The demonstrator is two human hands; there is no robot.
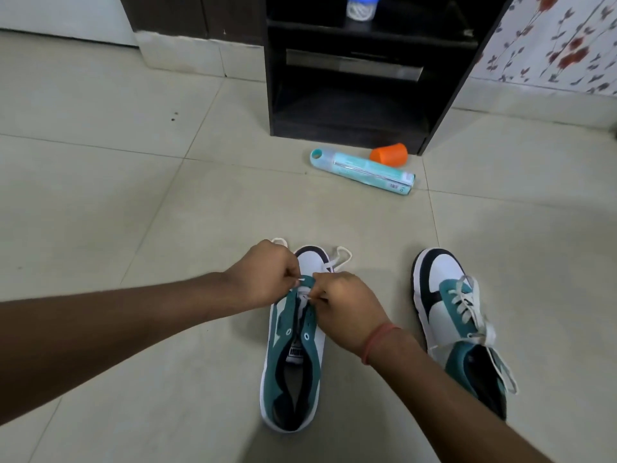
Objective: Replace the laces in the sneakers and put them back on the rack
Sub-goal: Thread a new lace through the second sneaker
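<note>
A teal, white and navy sneaker (293,372) lies on the floor tiles in front of me, toe pointing away, most of its eyelets bare. A white lace (340,257) runs through its lowest eyelets, and loops of it lie past the toe. My left hand (267,275) pinches the lace at the left side of the eyelets. My right hand (350,309) pinches it at the right side, fingers curled. The second sneaker (457,325) stands to the right, fully laced, with loose lace ends trailing over its collar.
A dark wooden rack (360,95) with open shelves stands ahead against the wall. A teal tube-shaped pack (364,170) and an orange cup (389,154) lie on the floor in front of it. A clear jar (362,8) sits on an upper shelf.
</note>
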